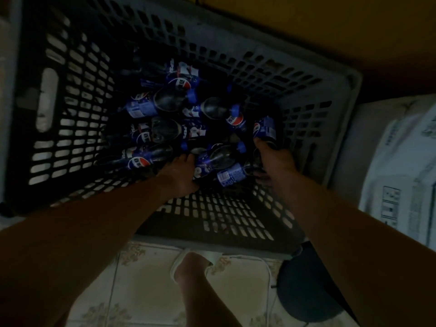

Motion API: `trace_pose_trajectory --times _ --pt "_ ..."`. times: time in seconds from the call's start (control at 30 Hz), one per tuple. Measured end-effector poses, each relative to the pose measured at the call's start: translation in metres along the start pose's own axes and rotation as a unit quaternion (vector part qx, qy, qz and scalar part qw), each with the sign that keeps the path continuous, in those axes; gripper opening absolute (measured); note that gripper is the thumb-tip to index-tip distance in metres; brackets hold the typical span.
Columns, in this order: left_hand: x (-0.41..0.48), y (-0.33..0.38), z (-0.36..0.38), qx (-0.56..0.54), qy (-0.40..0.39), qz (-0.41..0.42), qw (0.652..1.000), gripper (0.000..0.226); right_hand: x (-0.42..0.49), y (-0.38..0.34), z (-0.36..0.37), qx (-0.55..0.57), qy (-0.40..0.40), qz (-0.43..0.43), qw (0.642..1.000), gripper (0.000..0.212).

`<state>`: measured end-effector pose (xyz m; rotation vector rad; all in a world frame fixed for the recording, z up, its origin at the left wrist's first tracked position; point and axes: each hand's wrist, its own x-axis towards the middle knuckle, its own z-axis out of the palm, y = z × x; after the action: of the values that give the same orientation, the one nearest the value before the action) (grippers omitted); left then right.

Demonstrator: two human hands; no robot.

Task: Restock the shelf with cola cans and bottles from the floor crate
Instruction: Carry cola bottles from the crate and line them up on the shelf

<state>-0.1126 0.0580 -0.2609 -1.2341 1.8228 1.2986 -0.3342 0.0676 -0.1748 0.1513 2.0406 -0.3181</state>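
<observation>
A dark slatted plastic crate (77,128) stands on the floor below me, with several blue-labelled cola bottles and cans lying in a heap on its bottom. My left hand (181,175) reaches in and grips the near bottle (219,159) by its lower body. My right hand (273,161) is at the crate's right side, fingers curled round a blue cola can (265,129). Another blue can (231,177) lies between my two hands. The light is dim and the fingertips are partly hidden.
A white printed carton (401,161) stands just right of the crate. A yellow wall (330,27) rises behind it. Patterned floor tiles (146,279), my foot in a white sandal (191,267) and a dark round stool (306,286) lie near me.
</observation>
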Motion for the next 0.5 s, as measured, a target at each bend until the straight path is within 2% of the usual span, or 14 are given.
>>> trace_pose_trajectory --times 0.07,0.2,0.33,0.4,0.5 --pt "0.001 0.003 0.006 0.007 0.017 0.000 1.000 0.090 -0.004 0.002 -0.001 -0.005 0.008 -0.017 1.000 0.076" --pt "-0.006 0.001 -0.002 0.011 0.059 0.017 0.998 0.083 -0.021 0.021 -0.008 0.018 0.010 -0.024 0.999 0.051" --pt "-0.033 0.002 -0.027 0.016 0.035 0.026 0.999 0.086 -0.051 0.044 -0.016 0.094 -0.043 0.021 0.994 0.050" --pt "-0.054 0.002 -0.037 -0.025 0.004 0.011 1.000 0.079 -0.067 0.050 -0.016 0.150 -0.071 0.037 0.985 0.038" --pt "-0.083 -0.006 -0.053 -0.133 -0.022 -0.045 0.990 0.063 -0.093 0.053 -0.008 0.155 -0.114 0.062 0.979 0.042"
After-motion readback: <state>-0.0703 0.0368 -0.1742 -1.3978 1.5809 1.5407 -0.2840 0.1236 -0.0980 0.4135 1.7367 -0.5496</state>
